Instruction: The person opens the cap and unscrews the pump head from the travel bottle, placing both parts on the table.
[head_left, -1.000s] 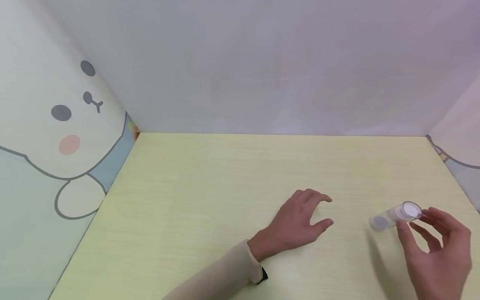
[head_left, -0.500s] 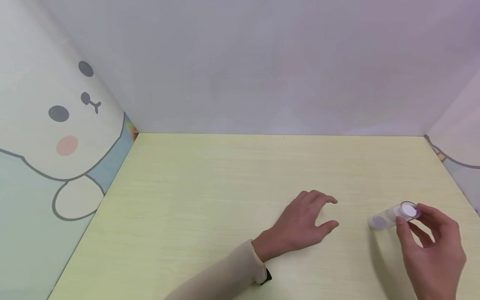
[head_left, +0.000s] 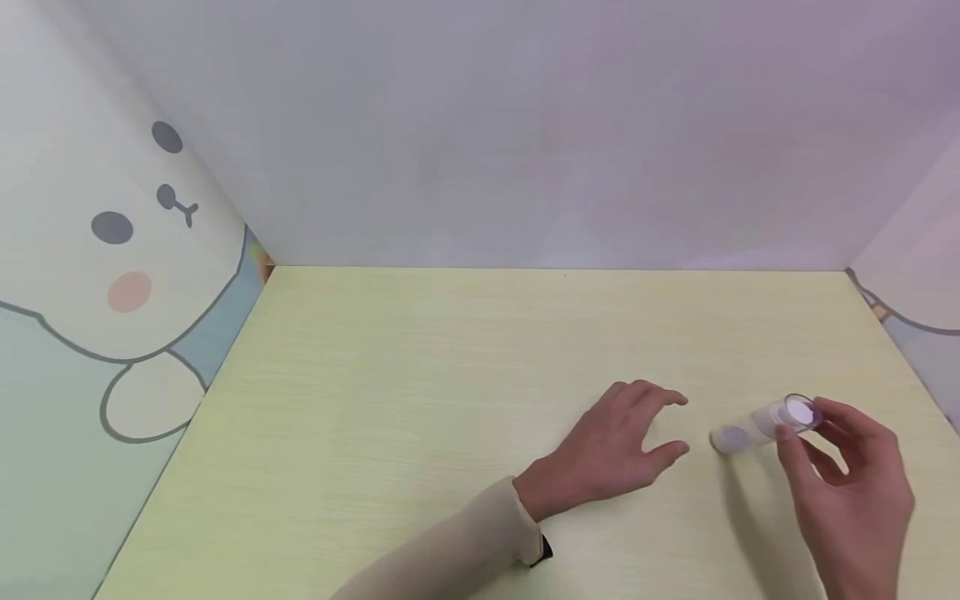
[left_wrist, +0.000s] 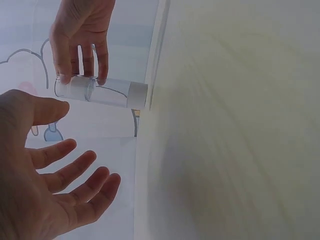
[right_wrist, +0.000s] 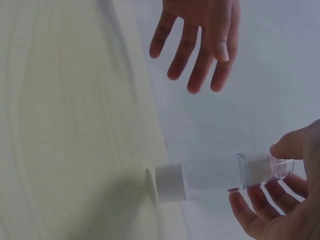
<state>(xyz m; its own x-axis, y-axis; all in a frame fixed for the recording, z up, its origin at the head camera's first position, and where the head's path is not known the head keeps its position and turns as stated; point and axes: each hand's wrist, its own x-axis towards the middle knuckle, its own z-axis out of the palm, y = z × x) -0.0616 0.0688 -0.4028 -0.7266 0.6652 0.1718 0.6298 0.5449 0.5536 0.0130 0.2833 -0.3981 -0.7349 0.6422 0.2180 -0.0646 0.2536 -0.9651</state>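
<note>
A clear cylindrical bottle (head_left: 757, 427) stands roughly upright, a white band at its lower end and a white piece inside its clear top. My right hand (head_left: 851, 492) holds it near the top, thumb on one side and fingers on the other, as the right wrist view also shows. The bottle's lower end is very close to the table (head_left: 450, 375); whether it touches I cannot tell. To the left of the bottle, my left hand (head_left: 607, 442) is held with thumb and fingers spread apart, nothing between them. In the left wrist view the left hand (left_wrist: 55, 175) faces the bottle (left_wrist: 107, 92).
A plain pale wall (head_left: 525, 142) rises behind the table's far edge. On the left stands a panel printed with a cartoon animal (head_left: 135, 250), and another printed panel (head_left: 922, 292) is on the right. My left sleeve (head_left: 457, 546) lies over the table's near part.
My right hand has carried the bottle a little to the left. The left hand has shifted slightly right, so the gap between it and the bottle is smaller.
</note>
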